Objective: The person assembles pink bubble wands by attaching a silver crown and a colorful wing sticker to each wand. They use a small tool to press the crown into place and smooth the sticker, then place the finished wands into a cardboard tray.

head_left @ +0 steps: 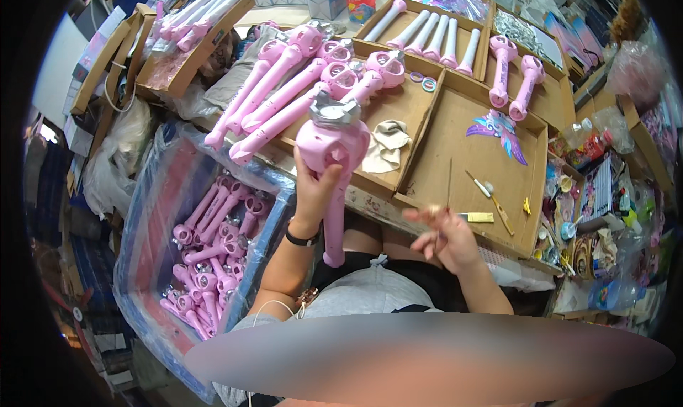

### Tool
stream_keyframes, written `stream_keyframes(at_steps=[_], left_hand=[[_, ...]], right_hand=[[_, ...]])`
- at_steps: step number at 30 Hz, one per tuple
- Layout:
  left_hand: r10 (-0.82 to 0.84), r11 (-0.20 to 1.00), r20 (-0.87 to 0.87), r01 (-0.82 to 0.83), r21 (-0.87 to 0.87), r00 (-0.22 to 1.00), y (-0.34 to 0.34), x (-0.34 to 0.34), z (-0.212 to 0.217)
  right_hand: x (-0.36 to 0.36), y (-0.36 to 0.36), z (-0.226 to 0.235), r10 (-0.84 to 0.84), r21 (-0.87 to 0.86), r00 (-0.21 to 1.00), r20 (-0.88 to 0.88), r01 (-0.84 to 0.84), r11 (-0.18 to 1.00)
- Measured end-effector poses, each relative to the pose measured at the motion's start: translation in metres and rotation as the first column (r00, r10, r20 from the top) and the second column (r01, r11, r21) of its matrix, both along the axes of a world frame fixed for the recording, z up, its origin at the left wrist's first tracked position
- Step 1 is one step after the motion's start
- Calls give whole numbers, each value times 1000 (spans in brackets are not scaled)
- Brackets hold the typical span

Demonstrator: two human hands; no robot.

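Observation:
My left hand grips a pink toy wand upright, with its fingers and thumb round the rounded head. A silver crown-shaped top caps the wand, and its handle hangs down before my lap. My right hand hovers over the front edge of a cardboard tray, its fingers partly curled and smeared by motion. A thin dark rod-like tool sticks up from those fingers; its lower end is hidden. Beside that hand lie a yellow-and-white piece and a slim white-tipped tool.
Several finished-looking pink wands lie across the left tray next to a cream cloth. A plastic-lined blue crate at left holds many more. White-and-pink handles, a purple wing piece and two pink wands lie farther back.

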State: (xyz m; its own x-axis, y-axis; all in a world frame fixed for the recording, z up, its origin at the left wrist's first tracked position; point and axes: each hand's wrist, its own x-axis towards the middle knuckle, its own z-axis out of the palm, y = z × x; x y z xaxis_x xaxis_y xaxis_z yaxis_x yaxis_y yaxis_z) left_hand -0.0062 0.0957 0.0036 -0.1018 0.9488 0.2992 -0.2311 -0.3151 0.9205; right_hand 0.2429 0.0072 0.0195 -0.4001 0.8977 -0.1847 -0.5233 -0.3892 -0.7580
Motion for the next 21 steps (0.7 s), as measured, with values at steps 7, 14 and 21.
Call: stream_keyframes(at_steps=[7,14,21], left_hand=[[-31,996,100,39,-78,995,-3,9,13],[-57,995,118,66,-75,991,-3,10,14],[-92,992,103,101,-80,990,-4,10,6]], right_hand=[[-12,22,35,-57,19,955,-292,65,998],[-20,21,46,-40,35,972,-231,50,998],[-20,21,39,-41,76,996,-75,47,996]])
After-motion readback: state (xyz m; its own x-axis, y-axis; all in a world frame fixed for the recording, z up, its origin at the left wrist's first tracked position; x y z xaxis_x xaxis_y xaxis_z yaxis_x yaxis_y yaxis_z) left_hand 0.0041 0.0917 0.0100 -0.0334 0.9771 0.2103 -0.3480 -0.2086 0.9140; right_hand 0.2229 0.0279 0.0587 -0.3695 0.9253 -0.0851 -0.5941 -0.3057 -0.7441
